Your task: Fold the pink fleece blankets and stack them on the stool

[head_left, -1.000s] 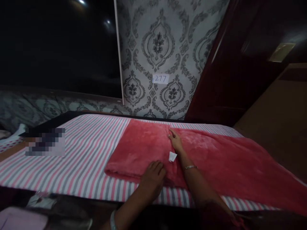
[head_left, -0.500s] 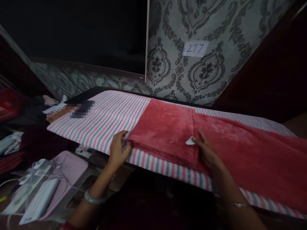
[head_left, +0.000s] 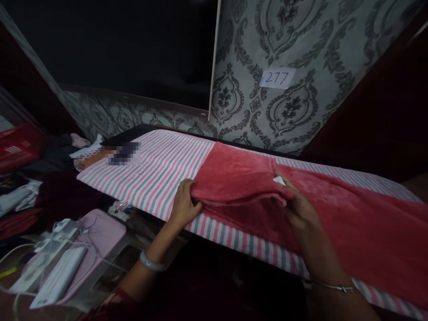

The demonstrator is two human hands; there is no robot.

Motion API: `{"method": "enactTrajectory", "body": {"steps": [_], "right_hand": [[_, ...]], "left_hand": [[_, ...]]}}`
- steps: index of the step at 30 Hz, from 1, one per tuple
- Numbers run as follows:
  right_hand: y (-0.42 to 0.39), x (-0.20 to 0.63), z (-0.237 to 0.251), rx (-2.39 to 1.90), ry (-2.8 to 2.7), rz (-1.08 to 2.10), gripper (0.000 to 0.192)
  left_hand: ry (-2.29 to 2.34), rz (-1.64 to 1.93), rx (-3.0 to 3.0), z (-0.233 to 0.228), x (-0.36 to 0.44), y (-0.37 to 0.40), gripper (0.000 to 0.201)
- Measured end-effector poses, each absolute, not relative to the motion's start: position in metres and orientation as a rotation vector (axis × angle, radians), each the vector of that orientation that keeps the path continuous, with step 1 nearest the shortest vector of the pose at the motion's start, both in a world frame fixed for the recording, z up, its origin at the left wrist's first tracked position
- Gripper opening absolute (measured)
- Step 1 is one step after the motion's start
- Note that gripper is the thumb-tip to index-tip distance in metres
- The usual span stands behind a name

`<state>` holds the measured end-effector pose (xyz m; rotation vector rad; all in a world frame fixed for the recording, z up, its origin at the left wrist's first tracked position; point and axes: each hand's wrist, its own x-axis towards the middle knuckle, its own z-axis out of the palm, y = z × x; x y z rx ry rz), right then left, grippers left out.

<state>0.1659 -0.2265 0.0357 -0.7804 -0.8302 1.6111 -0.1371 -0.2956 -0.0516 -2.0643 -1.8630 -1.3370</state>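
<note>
A plush red blanket [head_left: 354,218] lies along a striped cloth [head_left: 140,169], its left part folded over in layers. My left hand [head_left: 185,203] is closed on the near left corner of the folded part, fingers on top and thumb at the near edge. At the right end of the fold, my right hand [head_left: 299,207] grips the upper layer and holds it raised, so a gap shows between it and the layer below. A small white tag [head_left: 278,180] sticks out beside the right fingers.
A dark television [head_left: 133,53] hangs above the table's back edge. A paper marked 277 [head_left: 278,78] is on the patterned wall. At lower left, a pink stool [head_left: 110,227] carries power strips and cables. Clothes and a red bag [head_left: 20,149] are piled at left.
My right hand has taken hold of the fold's upper layer and lifted its near edge. My left hand has closed on the corner. The view has shifted slightly.
</note>
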Motion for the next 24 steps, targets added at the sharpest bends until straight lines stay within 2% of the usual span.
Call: {"method": "enactTrajectory", "body": {"steps": [4, 10, 17, 24], "right_hand": [[-0.214, 0.161, 0.044, -0.718, -0.763, 1.598, 0.053], [-0.208, 0.162, 0.04, -0.71, -0.793, 1.566, 0.043], [-0.221, 0.169, 0.037, -0.816, -0.818, 1.54, 0.045], [-0.257, 0.193, -0.016, -1.194, -0.961, 1.589, 0.056]], "left_hand": [[-1.869, -1.354, -2.049, -0.051, -0.135, -0.296, 0.068], [-1.99, -1.434, -1.889, -0.048, -0.13, -0.293, 0.051], [-2.129, -1.193, -1.873, -0.04, -0.135, -0.29, 0.046], [-2.138, -1.064, -1.913, -0.041, -0.157, -0.307, 0.047]]}}
